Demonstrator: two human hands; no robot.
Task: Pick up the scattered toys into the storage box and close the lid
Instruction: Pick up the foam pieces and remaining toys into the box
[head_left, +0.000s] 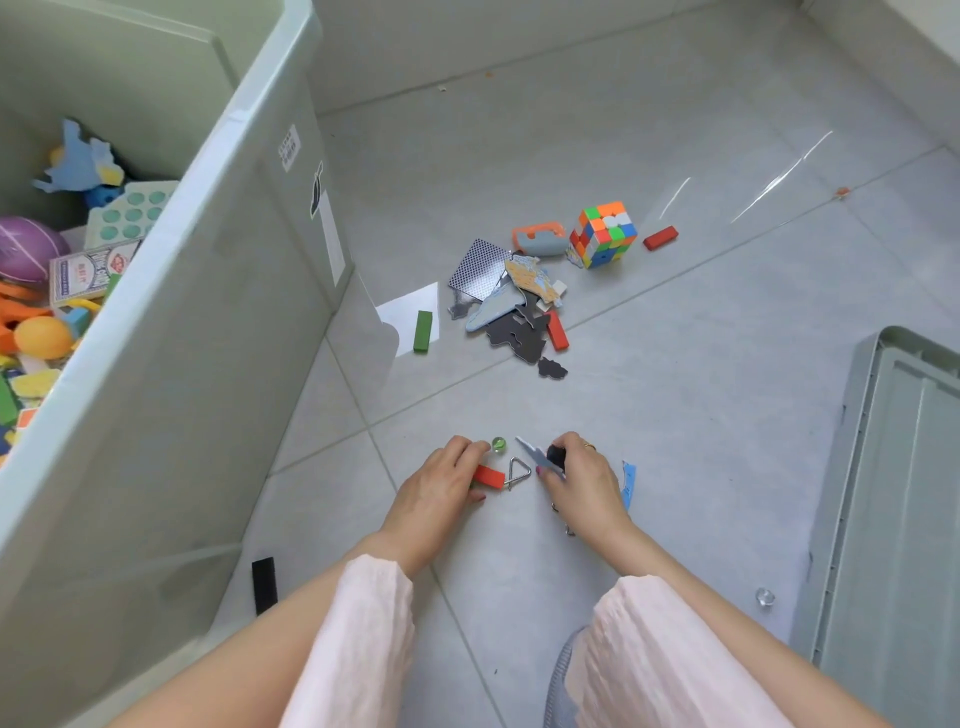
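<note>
The pale green storage box (171, 322) stands open at the left, with several toys inside. Its lid (904, 499) lies on the floor at the right. My left hand (441, 488) is closed on a red block (489, 476), fingertips beside a green marble (497, 445). My right hand (582, 478) grips flat puzzle pieces (540, 457), grey and dark. A metal triangle (517, 472) lies between the hands. A blue puzzle piece (628, 483) shows just right of my right hand. Farther off lie a pile of puzzle pieces (519, 306), a puzzle cube (603, 234), red blocks and a green block (423, 331).
A black block (264, 584) lies by the box's near corner. A clear marble (764, 596) rests beside the lid. An orange and grey toy (539, 240) sits left of the cube. The floor is pale grey tile; my knees in pink fabric fill the bottom.
</note>
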